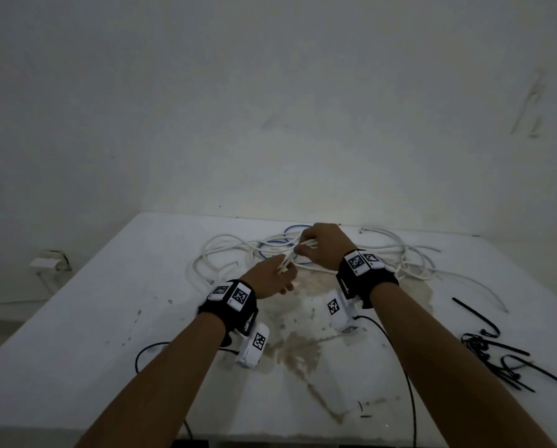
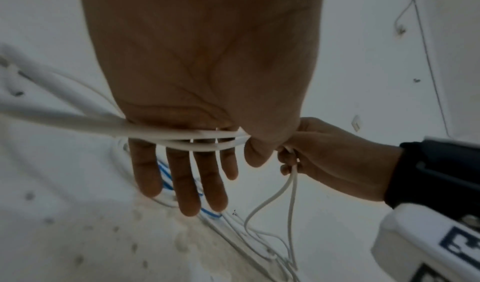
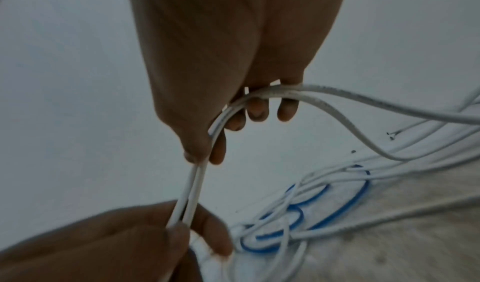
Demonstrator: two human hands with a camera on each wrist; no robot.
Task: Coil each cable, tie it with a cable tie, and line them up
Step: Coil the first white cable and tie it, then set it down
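Observation:
Above the table I hold doubled strands of a white cable (image 1: 291,257) stretched between both hands. My left hand (image 1: 278,274) keeps its fingers straight while the thumb clamps the white cable's strands (image 2: 182,136) across their base. My right hand (image 1: 306,248) pinches two strands (image 3: 192,188) between thumb and index finger, and the cable arches on over its curled fingers (image 3: 259,110). The rest of this cable trails down into a loose tangle of white cables (image 1: 225,253) on the table. A blue cable (image 1: 272,244) (image 3: 335,218) (image 2: 163,173) lies looped within that tangle.
Several black cable ties (image 1: 497,354) lie scattered at the table's right. The white table (image 1: 76,334) has a brown stain (image 1: 296,350) in its middle and butts against a white wall. Thin black leads (image 1: 406,383) hang from the wrist cameras. A wall socket (image 1: 49,261) sits far left.

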